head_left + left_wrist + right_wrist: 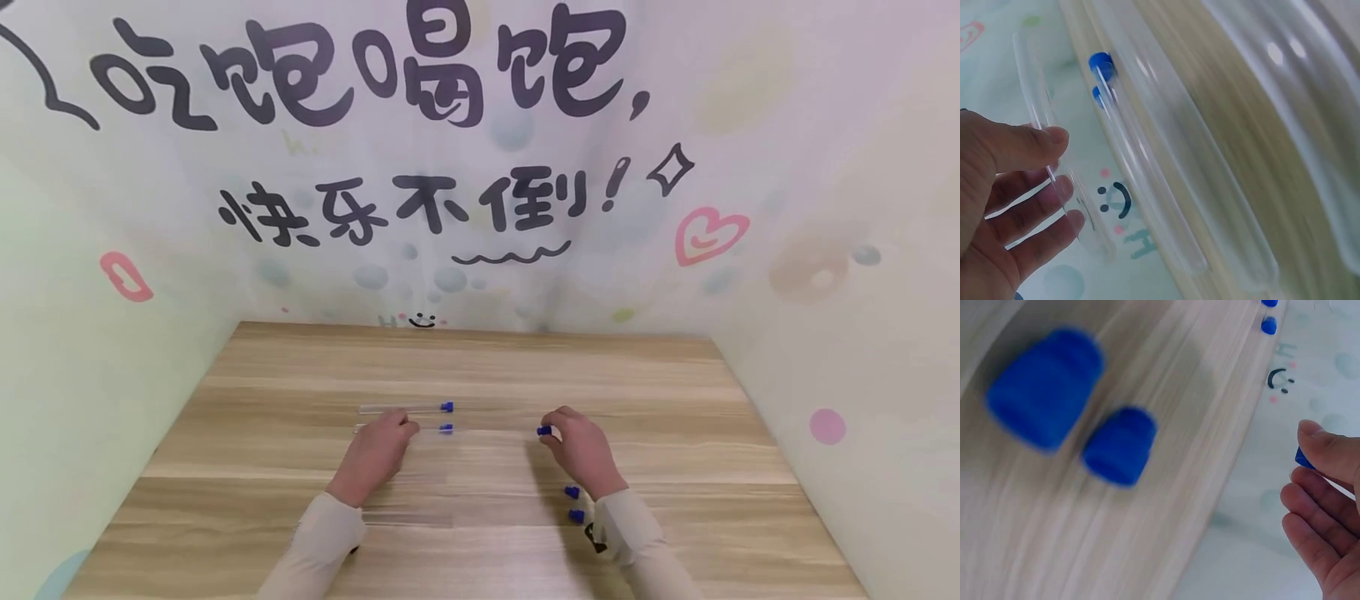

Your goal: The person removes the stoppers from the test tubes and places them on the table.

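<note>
My left hand [378, 450] holds a clear, uncapped test tube [1030, 81] between thumb and fingers, above the table. To the right, my right hand [585, 450] pinches a small blue cap [543, 431] between thumb and fingertips, apart from the tube. Two clear tubes with blue caps [1101, 64] lie side by side on the table, partly behind the left hand in the head view. Closer to the left wrist camera lie an uncapped tube [1191, 144] and another clear tube [1291, 112], whose ends are partly cut off.
Two loose blue caps, one farther [572, 492] and one nearer [576, 517], sit on the wooden table [637, 375] beside the right wrist. A printed wall covering [420, 283] with lettering and dots rises behind the table and along both sides.
</note>
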### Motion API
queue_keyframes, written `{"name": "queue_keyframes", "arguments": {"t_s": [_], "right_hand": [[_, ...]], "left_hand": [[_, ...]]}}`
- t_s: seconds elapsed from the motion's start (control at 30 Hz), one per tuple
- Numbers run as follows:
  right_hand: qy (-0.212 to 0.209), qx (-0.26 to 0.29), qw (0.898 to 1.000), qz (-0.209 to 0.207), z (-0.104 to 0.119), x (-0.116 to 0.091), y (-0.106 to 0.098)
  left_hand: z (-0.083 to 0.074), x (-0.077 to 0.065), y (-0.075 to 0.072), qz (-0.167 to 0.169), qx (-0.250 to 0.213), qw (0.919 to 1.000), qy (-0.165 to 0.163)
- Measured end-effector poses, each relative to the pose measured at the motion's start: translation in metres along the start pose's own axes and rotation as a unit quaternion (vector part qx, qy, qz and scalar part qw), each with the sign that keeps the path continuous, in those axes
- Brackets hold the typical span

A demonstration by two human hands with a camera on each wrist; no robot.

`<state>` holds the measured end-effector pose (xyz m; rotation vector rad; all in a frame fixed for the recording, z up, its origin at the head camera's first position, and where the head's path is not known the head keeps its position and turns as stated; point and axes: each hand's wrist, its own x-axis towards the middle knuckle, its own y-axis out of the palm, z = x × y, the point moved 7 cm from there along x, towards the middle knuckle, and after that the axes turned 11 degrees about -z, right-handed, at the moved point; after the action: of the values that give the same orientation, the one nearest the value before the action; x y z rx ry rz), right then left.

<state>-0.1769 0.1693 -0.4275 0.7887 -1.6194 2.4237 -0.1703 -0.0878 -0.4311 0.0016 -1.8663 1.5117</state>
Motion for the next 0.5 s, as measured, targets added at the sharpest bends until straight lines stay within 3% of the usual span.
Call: {"name": "queue_keyframes", "arguments": {"t_s": [0.23, 0.5], "right_hand": [[0.029, -0.001, 1.000, 0.009, -0.023, -0.004, -0.001], [0.043, -0.018, 0.998, 0.042, -0.034, -0.014, 0.004]], "left_hand": [[0.009, -0.002, 0.005, 0.014, 0.010, 0.9997, -0.016], [0.015, -0.008, 0.009, 0.023, 0.005, 0.9994, -0.024]]}}
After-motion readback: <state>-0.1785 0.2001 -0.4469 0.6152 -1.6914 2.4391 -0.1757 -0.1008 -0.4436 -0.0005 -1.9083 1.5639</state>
